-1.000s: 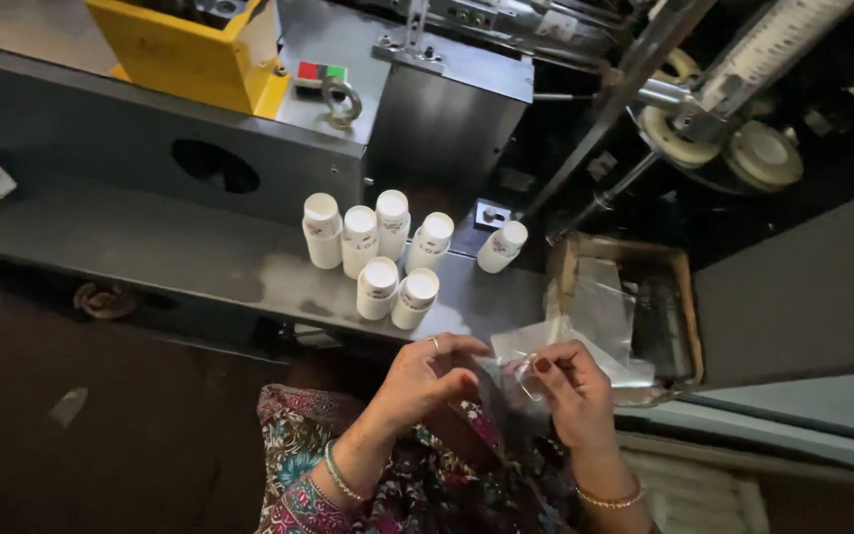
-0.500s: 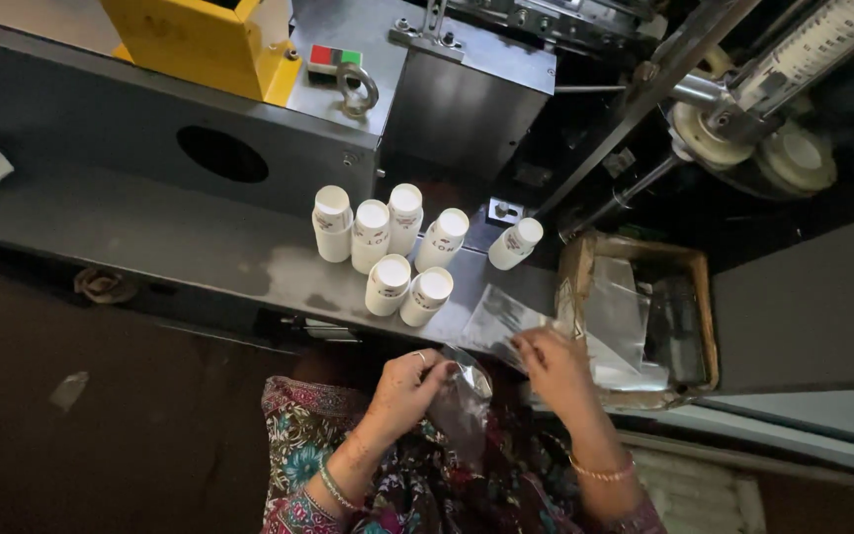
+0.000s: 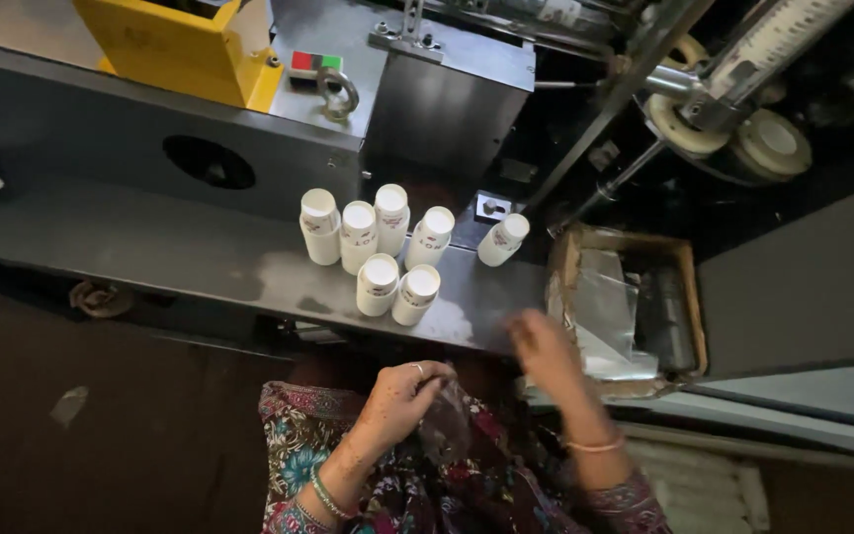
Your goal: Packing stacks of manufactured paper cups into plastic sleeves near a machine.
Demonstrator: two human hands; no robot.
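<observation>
- We see a crumpled clear plastic bag (image 3: 450,427) low in the centre of the frame, over our patterned floral lap.
- Our left hand (image 3: 402,396) is curled closed on the bag's upper edge, pinching the film between the fingers.
- Our right hand (image 3: 543,346) sits just right of centre, blurred, at the near edge of the grey metal surface (image 3: 200,262); we cannot tell how far open it is, or whether it holds anything.
- Just beyond that hand, at centre right, a shallow brown cardboard box (image 3: 689,297) holds a stack of flat clear plastic bags (image 3: 600,311).
- In the middle of the frame, seven small white plastic bottles with white caps (image 3: 378,247) stand clustered on the surface, one (image 3: 502,240) apart to the right and tilted.
- In the upper left sits a yellow metal housing (image 3: 175,44) on the grey machine.
</observation>
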